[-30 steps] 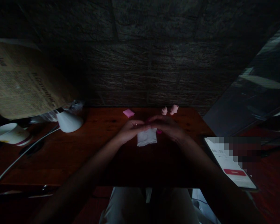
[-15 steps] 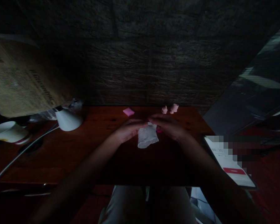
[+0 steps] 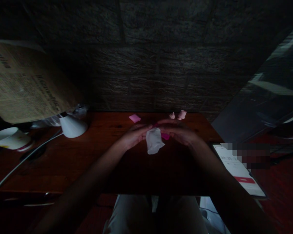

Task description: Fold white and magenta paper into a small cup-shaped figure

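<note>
A soft white sheet [image 3: 154, 143], cloth or tissue, hangs with a wrinkled lower edge over the dark tabletop. On its upper left, my left hand [image 3: 136, 135] is closed, the fingers curled around the edge. My right hand [image 3: 179, 131] is closed too, pinching at the top right, where a bright magenta piece [image 3: 165, 136] shows beneath its fingers. The fingertips of both hands come close together, and the dim light hides exactly how they grip. Beyond my left hand lies a flat pink square [image 3: 134, 118]. Two pale pink pieces, a small one [image 3: 172, 115] and a larger rolled one [image 3: 182, 114], rest behind my right hand.
The wooden table [image 3: 100, 152] meets a dark brick wall [image 3: 141, 61]. On the left stand a white cone-shaped base [image 3: 73, 126] with a cable, a paper cup [image 3: 9, 138] and a printed brown paper piece [image 3: 24, 84]. A lit phone [image 3: 234, 165] lies at the right edge.
The white sheet has narrowed and folded inward at its right side. More of the magenta piece shows under my right hand. The camera view has shifted slightly.
</note>
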`<state>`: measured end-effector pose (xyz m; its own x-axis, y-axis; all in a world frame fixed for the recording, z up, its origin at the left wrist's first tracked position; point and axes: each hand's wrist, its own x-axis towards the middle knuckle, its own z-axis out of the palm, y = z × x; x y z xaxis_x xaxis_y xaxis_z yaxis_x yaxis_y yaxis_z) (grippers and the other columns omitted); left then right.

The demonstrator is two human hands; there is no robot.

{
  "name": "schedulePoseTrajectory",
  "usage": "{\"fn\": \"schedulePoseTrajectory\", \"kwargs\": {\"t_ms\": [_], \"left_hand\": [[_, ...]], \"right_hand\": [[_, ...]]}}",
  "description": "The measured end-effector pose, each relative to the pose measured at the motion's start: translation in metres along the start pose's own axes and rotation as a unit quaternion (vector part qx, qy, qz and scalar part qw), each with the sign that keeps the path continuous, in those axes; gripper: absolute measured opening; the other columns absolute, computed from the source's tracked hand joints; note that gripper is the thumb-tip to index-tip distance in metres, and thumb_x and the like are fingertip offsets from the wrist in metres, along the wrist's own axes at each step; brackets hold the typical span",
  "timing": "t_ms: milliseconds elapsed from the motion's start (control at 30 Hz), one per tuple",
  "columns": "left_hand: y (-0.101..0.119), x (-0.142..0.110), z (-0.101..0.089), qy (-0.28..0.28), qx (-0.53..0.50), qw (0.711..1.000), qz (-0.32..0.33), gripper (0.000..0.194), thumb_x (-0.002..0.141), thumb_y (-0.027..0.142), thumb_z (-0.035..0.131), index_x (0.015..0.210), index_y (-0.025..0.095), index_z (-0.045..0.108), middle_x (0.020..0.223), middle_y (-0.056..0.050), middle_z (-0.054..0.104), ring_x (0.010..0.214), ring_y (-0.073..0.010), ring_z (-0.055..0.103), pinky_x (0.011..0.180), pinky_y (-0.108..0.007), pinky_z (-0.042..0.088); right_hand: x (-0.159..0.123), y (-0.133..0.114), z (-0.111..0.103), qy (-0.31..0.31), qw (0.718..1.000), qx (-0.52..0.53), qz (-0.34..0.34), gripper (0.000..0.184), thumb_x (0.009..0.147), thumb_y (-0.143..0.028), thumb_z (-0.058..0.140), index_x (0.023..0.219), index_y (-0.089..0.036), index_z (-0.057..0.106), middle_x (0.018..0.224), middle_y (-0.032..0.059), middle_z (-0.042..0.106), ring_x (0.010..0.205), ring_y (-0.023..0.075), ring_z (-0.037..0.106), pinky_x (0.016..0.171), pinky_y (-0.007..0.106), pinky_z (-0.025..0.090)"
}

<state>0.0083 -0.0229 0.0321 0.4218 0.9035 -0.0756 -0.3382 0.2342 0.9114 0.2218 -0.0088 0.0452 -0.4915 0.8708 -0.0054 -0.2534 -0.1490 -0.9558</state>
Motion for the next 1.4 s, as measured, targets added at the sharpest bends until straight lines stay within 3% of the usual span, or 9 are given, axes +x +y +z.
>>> {"fn": "schedulePoseTrajectory", "kwargs": {"t_ms": [467, 700, 900, 1133, 1267, 1400], "left_hand": [[-0.002, -0.001, 0.003, 0.017, 0.066, 0.998, 0.010, 0.031, 0.059, 0.031, 0.092, 0.077, 0.012, 0.077, 0.076, -0.003, 0.073, 0.069, -0.0115, 0.063, 0.068, -0.024, 0.047], [-0.003, 0.000, 0.002, 0.029, 0.092, 0.995, 0.031, 0.021, 0.063, 0.028, 0.087, 0.075, 0.014, 0.077, 0.074, -0.002, 0.074, 0.067, -0.0113, 0.063, 0.068, -0.024, 0.048], [-0.007, 0.002, 0.002, 0.053, 0.069, 0.996, 0.026, 0.032, 0.066, 0.044, 0.086, 0.074, 0.014, 0.077, 0.076, -0.004, 0.075, 0.070, -0.0131, 0.066, 0.071, -0.025, 0.050], [-0.003, 0.000, 0.001, 0.009, 0.038, 0.999, -0.015, 0.038, 0.059, 0.039, 0.094, 0.082, 0.013, 0.078, 0.080, -0.004, 0.075, 0.072, -0.0119, 0.066, 0.072, -0.024, 0.050], [0.001, -0.003, -0.002, -0.023, 0.013, 0.999, -0.029, 0.036, 0.059, 0.031, 0.095, 0.083, 0.011, 0.078, 0.085, -0.006, 0.076, 0.076, -0.0125, 0.068, 0.076, -0.025, 0.052], [0.002, -0.004, -0.003, -0.050, 0.007, 0.998, -0.030, 0.032, 0.063, 0.029, 0.094, 0.083, 0.011, 0.077, 0.084, -0.006, 0.076, 0.076, -0.0116, 0.068, 0.075, -0.022, 0.052]], "right_hand": [[0.003, 0.007, 0.004, 0.020, 0.998, -0.043, -0.042, 0.032, 0.062, -0.026, 0.090, 0.092, -0.024, 0.079, 0.088, 0.0018, 0.077, 0.083, 0.0151, 0.070, 0.076, 0.028, 0.056], [0.004, 0.010, 0.005, 0.018, 0.995, -0.083, -0.044, 0.030, 0.064, -0.030, 0.088, 0.092, -0.024, 0.079, 0.080, -0.0002, 0.075, 0.065, 0.0108, 0.064, 0.060, 0.024, 0.050], [0.003, 0.009, 0.011, 0.022, 0.994, -0.093, -0.057, 0.028, 0.064, -0.026, 0.087, 0.091, -0.024, 0.078, 0.081, -0.0004, 0.075, 0.067, 0.0109, 0.064, 0.063, 0.024, 0.050], [0.003, 0.008, 0.012, 0.026, 0.996, -0.072, -0.051, 0.030, 0.063, -0.029, 0.089, 0.090, -0.023, 0.078, 0.082, -0.0002, 0.075, 0.072, 0.0118, 0.066, 0.069, 0.026, 0.052], [0.002, 0.007, 0.010, 0.046, 0.994, -0.093, -0.033, 0.030, 0.068, -0.035, 0.086, 0.094, -0.022, 0.078, 0.080, 0.0000, 0.072, 0.066, 0.0101, 0.061, 0.062, 0.024, 0.049], [0.001, 0.006, 0.010, 0.022, 0.994, -0.108, -0.018, 0.031, 0.072, -0.038, 0.084, 0.097, -0.021, 0.078, 0.078, -0.0002, 0.071, 0.061, 0.0085, 0.057, 0.056, 0.022, 0.044]]}}
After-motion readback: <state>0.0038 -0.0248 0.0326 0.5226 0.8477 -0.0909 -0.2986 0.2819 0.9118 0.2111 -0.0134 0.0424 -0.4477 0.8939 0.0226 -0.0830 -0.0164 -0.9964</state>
